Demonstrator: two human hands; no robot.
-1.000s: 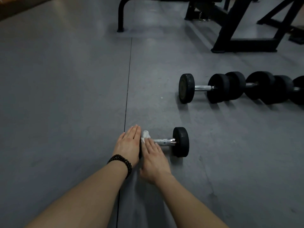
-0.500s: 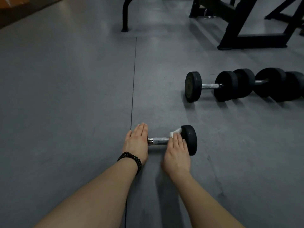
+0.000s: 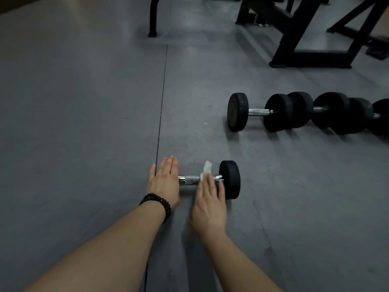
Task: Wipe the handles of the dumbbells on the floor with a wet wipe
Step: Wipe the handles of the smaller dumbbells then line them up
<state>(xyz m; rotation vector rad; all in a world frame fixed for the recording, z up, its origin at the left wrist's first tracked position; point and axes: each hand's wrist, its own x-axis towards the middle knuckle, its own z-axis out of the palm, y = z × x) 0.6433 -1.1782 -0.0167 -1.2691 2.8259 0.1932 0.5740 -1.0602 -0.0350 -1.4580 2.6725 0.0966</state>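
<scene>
A small black dumbbell [image 3: 230, 178] with a chrome handle [image 3: 190, 179] lies on the grey floor just in front of me. My left hand [image 3: 165, 182] rests flat over its left weight, which is hidden under the palm. My right hand [image 3: 210, 205] lies on the right half of the handle with straight fingers and presses a white wet wipe [image 3: 207, 170] against it. The wipe's end sticks out past my fingertips, close to the right weight.
A row of larger black dumbbells [image 3: 237, 111] lies end to end at the right, running off the frame edge. Black equipment frames [image 3: 294, 49] and a bench leg [image 3: 153, 17] stand farther back. A floor seam [image 3: 162, 102] runs away from my left hand.
My right hand slid the wipe along the handle from its left end, beside my left hand, to the right end near the weight. The left hand stayed on the left weight.
</scene>
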